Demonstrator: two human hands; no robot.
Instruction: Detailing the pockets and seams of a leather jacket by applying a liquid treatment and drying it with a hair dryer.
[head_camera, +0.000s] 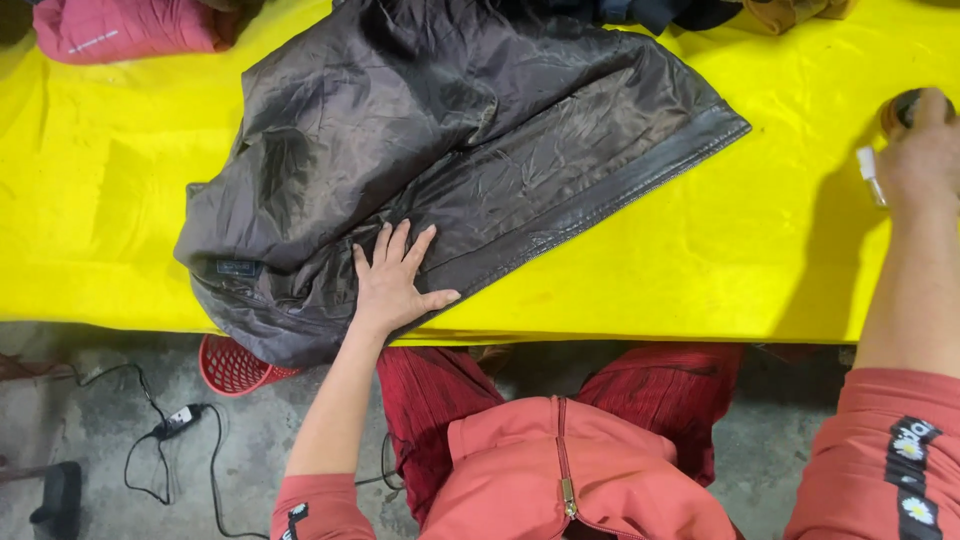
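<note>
A dark brown jacket lies crumpled, lining side up, on a yellow table cover. My left hand rests flat on the jacket's near edge, fingers spread. Far to the right, my right hand reaches onto the table and closes around a small round dark object. A small white tube-like item shows beside the fingers. Whether that hand also holds the white item is unclear.
A pink garment lies at the table's far left corner, and dark and tan clothes at the far edge. Below the table stand a red plastic basket and a black cable with a plug on the concrete floor.
</note>
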